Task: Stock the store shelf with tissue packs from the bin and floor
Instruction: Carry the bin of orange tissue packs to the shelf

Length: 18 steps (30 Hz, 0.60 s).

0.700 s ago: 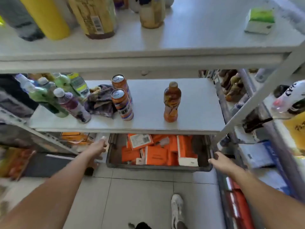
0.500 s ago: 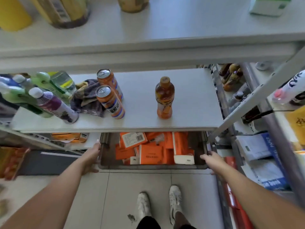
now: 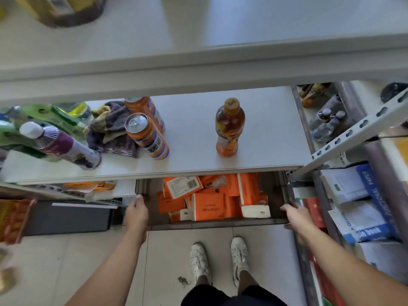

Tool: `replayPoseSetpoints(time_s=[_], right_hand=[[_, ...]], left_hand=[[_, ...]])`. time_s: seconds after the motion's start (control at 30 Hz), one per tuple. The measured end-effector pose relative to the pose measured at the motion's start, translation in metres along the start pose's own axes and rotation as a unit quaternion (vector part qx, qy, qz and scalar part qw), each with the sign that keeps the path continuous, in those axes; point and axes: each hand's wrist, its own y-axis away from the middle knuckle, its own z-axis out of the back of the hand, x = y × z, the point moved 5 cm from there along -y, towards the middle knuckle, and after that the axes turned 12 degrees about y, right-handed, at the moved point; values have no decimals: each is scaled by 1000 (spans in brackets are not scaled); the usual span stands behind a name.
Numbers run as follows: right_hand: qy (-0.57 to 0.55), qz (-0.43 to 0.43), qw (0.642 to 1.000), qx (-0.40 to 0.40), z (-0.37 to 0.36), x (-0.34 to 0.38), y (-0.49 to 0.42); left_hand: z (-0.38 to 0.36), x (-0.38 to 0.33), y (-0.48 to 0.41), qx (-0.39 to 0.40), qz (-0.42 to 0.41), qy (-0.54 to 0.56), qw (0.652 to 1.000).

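Observation:
A grey bin (image 3: 220,225) sits on the floor, partly under the lower white shelf (image 3: 198,166). It holds several orange tissue packs (image 3: 208,206) lying jumbled, some with white ends showing. My left hand (image 3: 136,212) grips the bin's left rim. My right hand (image 3: 297,215) grips its right rim. More orange packs (image 3: 88,186) lie under the shelf to the left of the bin.
On the lower shelf stand two orange cans (image 3: 146,135), an orange drink bottle (image 3: 229,129), a purple bottle (image 3: 59,145), green bottles and a crumpled cloth (image 3: 112,131). Paper reams (image 3: 362,202) fill the rack on the right. My white shoes (image 3: 218,259) stand on the tiled floor.
Both hands have closed in on the bin's side rims. The view has tilted further down, so my feet and more floor show.

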Motion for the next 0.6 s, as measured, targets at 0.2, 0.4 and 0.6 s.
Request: replayPoseSetpoints(time_s=[0.2, 0.4, 0.6], right_hand=[[-6, -15, 1000, -3, 0, 4, -3], [9, -9, 1000, -13, 5, 3, 0], [-8, -28, 1000, -5, 31, -23, 5]], left_hand=[[23, 18, -28, 40, 83, 17, 996], [32, 19, -35, 120, 109, 36, 986], [63, 41, -32, 193, 227, 62, 953]])
